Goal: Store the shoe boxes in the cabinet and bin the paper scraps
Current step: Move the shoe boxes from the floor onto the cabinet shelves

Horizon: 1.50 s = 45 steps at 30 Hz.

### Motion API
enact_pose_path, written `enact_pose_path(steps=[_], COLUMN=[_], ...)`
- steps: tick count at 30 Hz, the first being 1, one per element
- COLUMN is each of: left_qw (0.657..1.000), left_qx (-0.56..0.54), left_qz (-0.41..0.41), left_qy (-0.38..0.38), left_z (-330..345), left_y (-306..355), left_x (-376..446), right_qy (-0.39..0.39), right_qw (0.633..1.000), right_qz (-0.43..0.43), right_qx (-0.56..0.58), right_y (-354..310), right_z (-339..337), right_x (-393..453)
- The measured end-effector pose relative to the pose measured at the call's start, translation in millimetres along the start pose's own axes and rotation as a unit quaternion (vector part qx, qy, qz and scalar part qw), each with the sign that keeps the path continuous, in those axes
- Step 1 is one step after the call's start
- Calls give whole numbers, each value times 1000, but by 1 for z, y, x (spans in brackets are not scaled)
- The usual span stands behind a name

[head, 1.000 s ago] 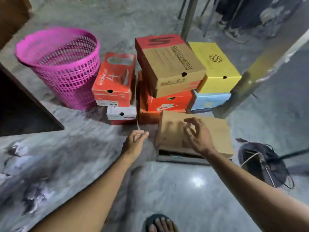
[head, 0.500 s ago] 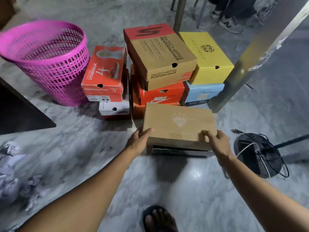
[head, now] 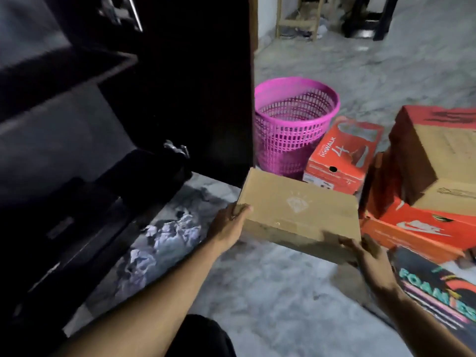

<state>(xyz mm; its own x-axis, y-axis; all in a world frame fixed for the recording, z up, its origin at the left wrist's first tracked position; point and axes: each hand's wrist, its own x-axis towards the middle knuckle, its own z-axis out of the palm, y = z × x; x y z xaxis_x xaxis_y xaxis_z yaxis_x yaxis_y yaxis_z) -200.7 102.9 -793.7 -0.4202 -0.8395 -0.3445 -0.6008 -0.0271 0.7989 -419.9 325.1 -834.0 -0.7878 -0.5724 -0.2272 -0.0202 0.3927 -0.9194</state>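
Nearest the camera, two bare forearms reach forward over the grey marbled stone floor. The left hand grips the left end of a plain brown cardboard shoe box, thumb curled over the top edge. The right hand holds the box's near right corner, fingers wrapped along the lower edge. The box is raised off the floor, tilted slightly down toward the right hand; its lid is closed, bears a faint pale diamond-shaped mark in the middle, and the front wall looks scuffed and darker.

Just right of the right hand lies a dark box printed with bright "FOAM" lettering. Left of the left hand, crumpled white paper scraps lie on the floor beside the dark wooden cabinet, whose open interior is too dark to read.

Beyond the right hand is a stack: flat orange boxes, one with a white swoosh logo, and on top a tan cardboard box with a red lid end. Beyond the held box stands an orange shoe box marked "WALK 4". Farther, just beside the cabinet's edge, stands a pink plastic mesh waste basket. Far behind, wooden furniture legs are blurred.
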Motion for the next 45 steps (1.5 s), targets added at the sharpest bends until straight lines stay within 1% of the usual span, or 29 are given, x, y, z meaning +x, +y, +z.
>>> enact_pose_path(steps=[3,5,6,9,12,16,20,23,26,30,33,34,37,41,43,45], left_qw=[991,975,961,901,841,754,660,616,595,579,562,562,564,561,561,564], left_qx=[-48,-82,-108,-185,-242,-277,-325,-336,-322,-301,-323,-325,-323,-332,-307,-267], left_qz=[-39,-54,-57,-77,-101,-95,-110,-146,-187,-180,-181,-188,-219,-229,-247,-283], left_qy=[120,200,249,384,472,587,668,698,712,736,740,736,728,723,728,728], left_z=[-53,-81,-96,-136,-175,-216,-252,-273,-288,-294,-297,-297,-297,-283,-270,-258], left_y=[-31,-50,-63,-102,-111,-118,-144,-163,-181,-208,-218,-220,-226,-223,-217,-211], left_x=[-3,-6,-7,2,-6,-15,-13,-15,-20,-22,-19,-18,-17,-18,-20,-21], right_qy=[-102,-151,-175,-253,-304,-327,-368,-382,-392,-421,-444,-451,-462,-476,-485,-473], right_qw=[994,987,982,962,942,923,896,880,873,861,854,854,850,846,834,843], right_qz=[-30,-59,-75,-105,-144,-202,-247,-281,-288,-281,-262,-252,-244,-231,-255,-249], right_qx=[-6,5,0,0,-23,-29,-11,-27,-31,-53,-62,-63,-69,-71,-62,-60], right_y=[-28,-49,-59,-87,-114,-158,-200,-214,-219,-219,-215,-212,-201,-192,-188,-189], right_z=[65,106,130,195,262,341,419,466,507,549,567,572,577,571,564,547], right_x=[14,16,18,22,32,35,15,-1,-14,-23,-32,-34,-40,-42,-34,-31])
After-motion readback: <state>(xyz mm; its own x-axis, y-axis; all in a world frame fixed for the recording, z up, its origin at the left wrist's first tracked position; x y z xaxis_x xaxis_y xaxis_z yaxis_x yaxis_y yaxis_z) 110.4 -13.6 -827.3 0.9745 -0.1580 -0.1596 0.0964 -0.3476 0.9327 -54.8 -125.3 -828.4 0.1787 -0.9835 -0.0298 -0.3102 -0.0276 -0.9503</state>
